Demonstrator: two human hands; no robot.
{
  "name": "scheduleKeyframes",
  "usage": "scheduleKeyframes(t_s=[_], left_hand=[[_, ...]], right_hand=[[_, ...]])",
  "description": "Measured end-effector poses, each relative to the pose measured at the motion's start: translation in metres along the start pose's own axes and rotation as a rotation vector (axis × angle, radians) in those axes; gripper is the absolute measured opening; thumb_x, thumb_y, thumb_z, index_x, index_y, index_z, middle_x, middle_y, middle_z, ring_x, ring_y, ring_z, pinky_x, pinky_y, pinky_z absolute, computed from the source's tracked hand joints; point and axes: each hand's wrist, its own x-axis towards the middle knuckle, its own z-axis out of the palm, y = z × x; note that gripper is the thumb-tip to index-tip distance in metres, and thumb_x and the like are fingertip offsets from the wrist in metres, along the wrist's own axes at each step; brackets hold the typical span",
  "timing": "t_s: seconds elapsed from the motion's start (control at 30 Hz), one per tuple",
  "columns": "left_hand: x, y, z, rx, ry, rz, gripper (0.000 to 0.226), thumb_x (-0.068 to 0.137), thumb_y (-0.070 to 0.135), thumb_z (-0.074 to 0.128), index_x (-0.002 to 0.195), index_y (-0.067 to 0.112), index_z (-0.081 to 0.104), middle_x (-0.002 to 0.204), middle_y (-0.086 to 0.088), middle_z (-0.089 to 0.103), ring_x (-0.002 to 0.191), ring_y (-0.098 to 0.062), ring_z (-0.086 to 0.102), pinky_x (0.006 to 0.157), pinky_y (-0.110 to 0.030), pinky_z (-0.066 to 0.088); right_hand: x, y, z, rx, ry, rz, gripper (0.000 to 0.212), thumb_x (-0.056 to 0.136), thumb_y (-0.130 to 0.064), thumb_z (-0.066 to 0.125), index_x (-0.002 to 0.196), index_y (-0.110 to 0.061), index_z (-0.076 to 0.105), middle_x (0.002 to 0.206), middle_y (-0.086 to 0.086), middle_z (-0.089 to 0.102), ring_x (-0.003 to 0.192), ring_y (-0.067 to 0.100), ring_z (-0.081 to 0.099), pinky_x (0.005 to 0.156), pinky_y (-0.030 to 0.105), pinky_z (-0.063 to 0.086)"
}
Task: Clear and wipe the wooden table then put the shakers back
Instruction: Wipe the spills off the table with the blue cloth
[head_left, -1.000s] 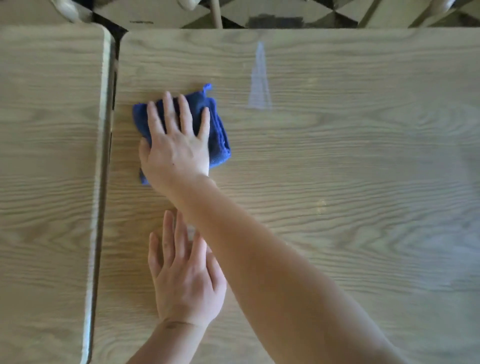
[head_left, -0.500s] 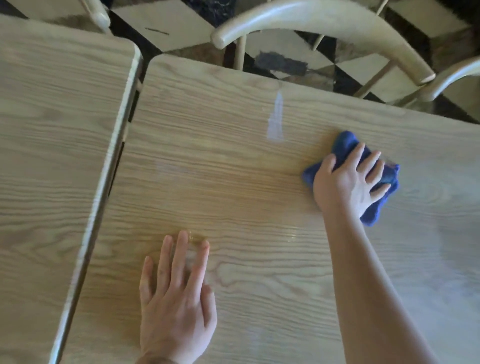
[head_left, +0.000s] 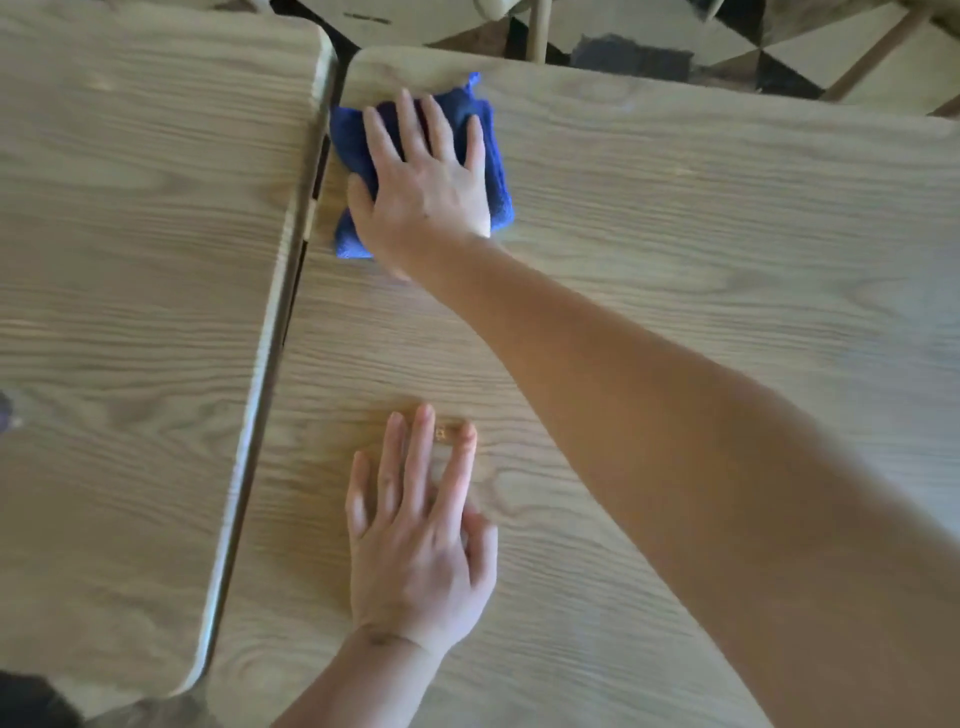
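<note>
The right hand (head_left: 423, 179) lies flat, fingers spread, its grip open and pressing a folded blue microfibre cloth (head_left: 488, 156) onto the far left corner of the light wooden surface (head_left: 701, 218). The left hand (head_left: 415, 545) rests open-palmed nearer, gripping nothing.

My right hand (head_left: 423, 182) covers most of the blue cloth (head_left: 496, 156), so I can't see its middle. The second table (head_left: 130, 260) runs off the left edge. A dark blurred spot (head_left: 5, 413) there I can't identify.
</note>
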Motion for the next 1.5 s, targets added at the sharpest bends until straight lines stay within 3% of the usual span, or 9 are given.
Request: scheduleKeyframes(t_s=[0.13, 0.37, 0.5, 0.7, 0.83, 1.0, 1.13, 1.27, 1.5], left_hand=[[0.000, 0.003, -0.003, 0.007, -0.017, -0.004, 0.071, 0.085, 0.034, 0.044, 0.155, 0.028, 0.033, 0.168, -0.009, 0.022, 0.156, -0.031, 0.017, 0.124, -0.055, 0.013], [-0.002, 0.000, -0.002, 0.011, 0.006, 0.007, 0.070, 0.086, 0.035, 0.046, 0.155, 0.027, 0.036, 0.167, -0.010, 0.024, 0.156, -0.031, 0.019, 0.124, -0.054, 0.013], [-0.002, 0.001, -0.003, 0.002, -0.003, 0.011, 0.068, 0.088, 0.036, 0.043, 0.155, 0.027, 0.036, 0.168, -0.010, 0.022, 0.156, -0.031, 0.017, 0.124, -0.055, 0.014], [-0.002, -0.001, 0.006, -0.001, 0.026, 0.003, 0.068, 0.088, 0.038, 0.040, 0.155, 0.029, 0.033, 0.168, -0.008, 0.019, 0.157, -0.029, 0.015, 0.124, -0.054, 0.011], [0.000, -0.001, 0.009, -0.002, 0.037, -0.003, 0.067, 0.088, 0.040, 0.038, 0.154, 0.029, 0.034, 0.167, -0.008, 0.022, 0.156, -0.029, 0.016, 0.123, -0.053, 0.010], [-0.001, 0.002, -0.008, -0.070, -0.045, -0.016, 0.064, 0.093, 0.042, 0.034, 0.156, 0.030, 0.030, 0.169, -0.005, 0.016, 0.157, -0.026, 0.010, 0.125, -0.052, 0.009], [-0.009, 0.009, -0.023, -0.168, -0.081, -0.021, 0.059, 0.093, 0.033, 0.053, 0.151, 0.025, 0.043, 0.167, -0.012, 0.022, 0.156, -0.034, 0.015, 0.125, -0.058, 0.012], [-0.039, 0.040, -0.039, -0.126, -0.219, 0.072, 0.057, 0.087, 0.034, 0.068, 0.142, 0.024, 0.056, 0.163, -0.013, 0.029, 0.149, -0.041, 0.026, 0.119, -0.062, 0.021], [-0.085, 0.135, -0.034, 0.017, -0.369, 0.223, 0.088, 0.085, 0.060, 0.067, 0.158, 0.029, 0.030, 0.164, -0.017, 0.023, 0.148, -0.043, 0.027, 0.114, -0.056, 0.033]], right_hand=[[0.000, 0.054, -0.017, -0.037, 0.015, -0.049, 0.065, 0.097, -0.052, 0.028, 0.157, -0.028, 0.027, 0.166, -0.001, 0.022, 0.153, 0.021, 0.015, 0.125, 0.051, 0.005], [-0.011, 0.180, -0.052, -0.056, 0.130, 0.328, 0.069, 0.092, -0.056, 0.025, 0.155, -0.026, 0.030, 0.164, 0.002, 0.026, 0.151, 0.025, 0.020, 0.123, 0.053, 0.010], [-0.015, 0.176, -0.052, -0.025, 0.135, 0.491, 0.070, 0.094, -0.055, 0.025, 0.157, -0.026, 0.024, 0.168, 0.004, 0.014, 0.155, 0.024, 0.010, 0.124, 0.053, 0.003], [-0.050, 0.169, -0.052, -0.013, 0.074, 0.475, 0.071, 0.095, -0.055, 0.027, 0.159, -0.025, 0.020, 0.168, 0.003, 0.012, 0.155, 0.023, 0.007, 0.125, 0.052, 0.002], [-0.137, 0.151, -0.043, 0.006, 0.031, 0.483, 0.069, 0.096, -0.055, 0.031, 0.159, -0.028, 0.018, 0.169, 0.001, 0.009, 0.155, 0.021, 0.005, 0.125, 0.051, 0.003], [-0.324, 0.116, -0.026, -0.011, 0.019, 0.522, 0.069, 0.097, -0.054, 0.033, 0.159, -0.028, 0.018, 0.168, 0.002, 0.015, 0.155, 0.021, 0.010, 0.125, 0.051, 0.010], [-0.457, 0.110, -0.017, -0.019, -0.022, 0.610, 0.071, 0.096, -0.057, 0.035, 0.159, -0.031, 0.014, 0.168, -0.002, 0.014, 0.156, 0.017, 0.004, 0.125, 0.049, 0.013], [-0.503, 0.126, -0.026, 0.042, -0.039, 0.760, 0.070, 0.096, -0.056, 0.036, 0.159, -0.032, 0.019, 0.168, -0.003, 0.013, 0.155, 0.018, 0.004, 0.125, 0.050, 0.013], [-0.532, 0.186, -0.036, 0.127, 0.064, 0.911, 0.069, 0.094, -0.061, 0.032, 0.157, -0.039, 0.016, 0.168, -0.009, 0.010, 0.155, 0.014, 0.001, 0.126, 0.044, 0.002]])
